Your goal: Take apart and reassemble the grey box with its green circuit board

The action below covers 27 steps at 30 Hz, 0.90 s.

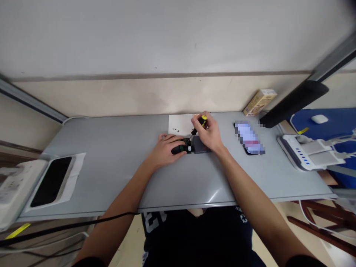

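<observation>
My right hand [210, 133] is closed round a screwdriver [199, 124] with a black and yellow handle, its tip pointing down at a small black device [182, 147]. My left hand [166, 149] lies over that device and holds it down on the grey mat [111, 167]. A grey box-shaped part [200, 145] sits right beside the device, under my right hand. Behind them lies a white sheet of paper [179, 124] with a few tiny dark screws [176, 129] on it.
A phone [249, 139] lies to the right on the mat. A cardboard box [260, 101] leans at the back right. A white charger unit [308, 152] stands at the right edge. At the left, a dark tray [51, 181] rests on paper beside a white power strip [11, 185].
</observation>
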Each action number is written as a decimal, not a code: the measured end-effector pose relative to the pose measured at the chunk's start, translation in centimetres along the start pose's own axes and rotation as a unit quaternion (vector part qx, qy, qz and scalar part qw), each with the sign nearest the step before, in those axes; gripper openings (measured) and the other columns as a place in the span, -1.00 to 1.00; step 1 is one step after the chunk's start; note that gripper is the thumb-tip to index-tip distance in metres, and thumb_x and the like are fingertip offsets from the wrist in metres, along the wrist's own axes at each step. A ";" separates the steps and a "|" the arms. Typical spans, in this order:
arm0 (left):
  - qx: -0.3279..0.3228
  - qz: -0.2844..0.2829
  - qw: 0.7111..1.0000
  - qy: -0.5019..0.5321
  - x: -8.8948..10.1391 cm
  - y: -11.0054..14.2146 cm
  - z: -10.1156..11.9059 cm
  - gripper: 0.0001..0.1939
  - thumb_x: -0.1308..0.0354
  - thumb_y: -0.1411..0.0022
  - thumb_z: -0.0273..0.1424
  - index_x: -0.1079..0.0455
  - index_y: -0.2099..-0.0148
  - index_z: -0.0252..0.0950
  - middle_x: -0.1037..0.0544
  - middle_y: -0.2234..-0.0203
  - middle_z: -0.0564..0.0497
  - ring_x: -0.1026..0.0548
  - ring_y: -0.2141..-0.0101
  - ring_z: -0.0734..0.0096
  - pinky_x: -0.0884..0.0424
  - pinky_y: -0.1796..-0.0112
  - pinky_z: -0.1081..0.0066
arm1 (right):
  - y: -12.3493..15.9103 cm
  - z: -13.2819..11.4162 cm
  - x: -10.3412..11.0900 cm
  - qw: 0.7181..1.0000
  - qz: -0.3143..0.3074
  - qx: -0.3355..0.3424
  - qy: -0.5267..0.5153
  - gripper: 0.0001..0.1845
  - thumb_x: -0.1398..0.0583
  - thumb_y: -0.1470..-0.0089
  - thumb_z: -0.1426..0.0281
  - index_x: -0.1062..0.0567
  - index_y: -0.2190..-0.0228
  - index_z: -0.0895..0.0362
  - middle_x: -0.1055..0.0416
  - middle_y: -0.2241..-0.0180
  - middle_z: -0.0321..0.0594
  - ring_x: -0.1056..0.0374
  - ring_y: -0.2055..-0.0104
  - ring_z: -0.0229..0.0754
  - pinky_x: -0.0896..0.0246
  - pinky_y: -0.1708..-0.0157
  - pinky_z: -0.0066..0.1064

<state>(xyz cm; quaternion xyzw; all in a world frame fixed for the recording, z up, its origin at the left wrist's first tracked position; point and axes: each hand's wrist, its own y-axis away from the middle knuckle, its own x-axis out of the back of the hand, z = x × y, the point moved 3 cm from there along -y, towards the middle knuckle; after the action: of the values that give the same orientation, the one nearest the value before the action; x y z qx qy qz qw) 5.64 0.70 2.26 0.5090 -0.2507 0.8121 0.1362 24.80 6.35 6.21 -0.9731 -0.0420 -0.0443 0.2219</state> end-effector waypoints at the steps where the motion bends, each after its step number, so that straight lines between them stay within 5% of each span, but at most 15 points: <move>1: -0.002 -0.002 1.000 0.001 0.0 0.0 0.0 -0.75 -0.22 -0.36 -0.14 -0.54 0.00 -0.08 -0.55 -0.15 0.00 -0.46 -0.10 0.09 -0.14 -0.13 -0.02 | 0.0 0.1 0.2 1.000 0.022 -0.001 0.011 -0.65 -0.29 -0.18 0.07 -0.39 0.42 0.04 -0.23 0.49 -0.36 -0.06 0.46 -0.27 -0.02 0.44 -0.37; 10: -0.007 0.023 0.999 0.029 -0.1 0.4 -0.3 -0.76 -0.22 -0.37 -0.16 -0.52 0.00 -0.11 -0.53 -0.17 -0.03 -0.48 -0.12 0.12 -0.12 -0.18 -0.01 | -1.2 0.8 3.5 0.972 0.224 0.006 0.072 -0.62 -0.20 -0.24 0.01 -0.37 0.38 0.05 -0.20 0.49 -0.39 -0.09 0.48 -0.29 -0.04 0.45 -0.41; 18: 0.038 0.111 0.992 0.046 0.6 0.4 -0.8 -0.78 -0.04 -0.48 -0.30 -0.52 0.09 -0.14 -0.59 -0.08 0.02 -0.53 -0.07 0.23 -0.12 -0.19 0.08 | -1.3 2.3 3.6 0.966 0.199 -0.035 0.163 -0.51 -0.13 -0.23 -0.09 -0.38 0.38 0.08 -0.23 0.53 -0.39 -0.10 0.50 -0.29 -0.04 0.44 -0.39; 27: 0.074 0.196 0.976 0.064 0.6 0.4 -2.4 -0.81 -0.10 -0.44 -0.32 -0.54 0.16 -0.17 -0.64 0.06 0.01 -0.57 0.03 0.27 -0.18 -0.13 0.11 | -1.2 2.4 3.9 0.962 0.219 -0.035 0.159 -0.51 -0.12 -0.23 -0.10 -0.38 0.39 0.08 -0.22 0.55 -0.40 -0.12 0.50 -0.27 -0.04 0.43 -0.39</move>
<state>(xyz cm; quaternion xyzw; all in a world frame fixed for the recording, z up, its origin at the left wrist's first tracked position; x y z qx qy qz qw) 3.41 1.62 1.83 0.4054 -0.2756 0.8703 -0.0475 28.75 8.71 5.01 -0.9461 0.2093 -0.1507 0.1959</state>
